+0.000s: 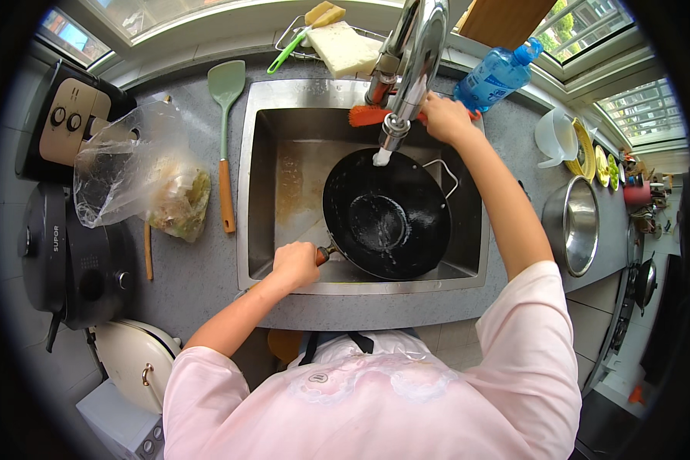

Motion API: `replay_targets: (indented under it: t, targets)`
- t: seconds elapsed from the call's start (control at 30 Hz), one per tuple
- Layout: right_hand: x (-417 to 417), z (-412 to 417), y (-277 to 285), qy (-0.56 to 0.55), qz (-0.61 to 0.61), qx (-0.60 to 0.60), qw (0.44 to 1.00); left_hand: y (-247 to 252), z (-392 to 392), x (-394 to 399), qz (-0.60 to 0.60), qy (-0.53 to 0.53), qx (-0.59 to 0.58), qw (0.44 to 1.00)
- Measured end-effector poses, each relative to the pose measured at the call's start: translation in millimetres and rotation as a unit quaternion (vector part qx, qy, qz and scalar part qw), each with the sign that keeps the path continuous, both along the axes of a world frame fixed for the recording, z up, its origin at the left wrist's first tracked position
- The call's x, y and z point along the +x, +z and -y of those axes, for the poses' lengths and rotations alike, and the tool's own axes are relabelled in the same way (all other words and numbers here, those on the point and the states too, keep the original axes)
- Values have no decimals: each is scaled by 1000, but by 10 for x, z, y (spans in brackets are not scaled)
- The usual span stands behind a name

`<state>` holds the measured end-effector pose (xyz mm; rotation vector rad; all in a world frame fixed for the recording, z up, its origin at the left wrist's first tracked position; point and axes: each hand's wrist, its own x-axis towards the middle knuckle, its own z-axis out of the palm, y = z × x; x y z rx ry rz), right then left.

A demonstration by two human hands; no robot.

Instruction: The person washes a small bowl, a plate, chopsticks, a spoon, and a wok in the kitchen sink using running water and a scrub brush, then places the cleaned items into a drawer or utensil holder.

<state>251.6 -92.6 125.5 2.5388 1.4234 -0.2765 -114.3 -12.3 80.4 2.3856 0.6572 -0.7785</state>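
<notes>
My left hand [296,264] grips the wooden handle [322,256] of a black wok [345,201]. The wok rests tilted inside a stainless steel sink [299,172], its inside wet and shiny. A wire helper handle [451,175] stands on its far right rim. At the sink's back right corner, my right hand [445,118] is closed around an orange brush [365,116], whose bristled end shows left of the chrome faucet [415,75]. The faucet hides the brush's middle. Its spout hangs over the wok's far edge, with a short white bit of water or foam beneath it.
A green spatula [225,115] and a clear plastic bag of food [175,195] lie left of the sink. Behind it are a sponge [342,46] and a blue detergent bottle [494,77]. A steel bowl [572,224] stands right; an air fryer [100,270] stands left.
</notes>
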Motion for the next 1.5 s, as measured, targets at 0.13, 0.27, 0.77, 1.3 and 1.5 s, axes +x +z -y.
replay_targets:
  t: [0.13, 0.27, 0.77, 1.3, 1.5]
  targets:
    - [-590, 402, -110, -64, -133, 81, 986, -227, -159, -3, 11, -18, 51, 998]
    - [-951, 1131, -613, -204, -214, 107, 949, -406, -273, 69, 38, -25, 94, 995]
    - [-1173, 1310, -1196, -255, -106, 97, 956, -521, -168, 280, -35, 6, 140, 989]
    - [-1416, 1399, -509, -469, -594, -51, 652, -525, -206, 267, -44, 13, 131, 990]
    - [-871, 907, -1547, -325, -360, 256, 836, -477, -167, 457, -30, -12, 130, 991]
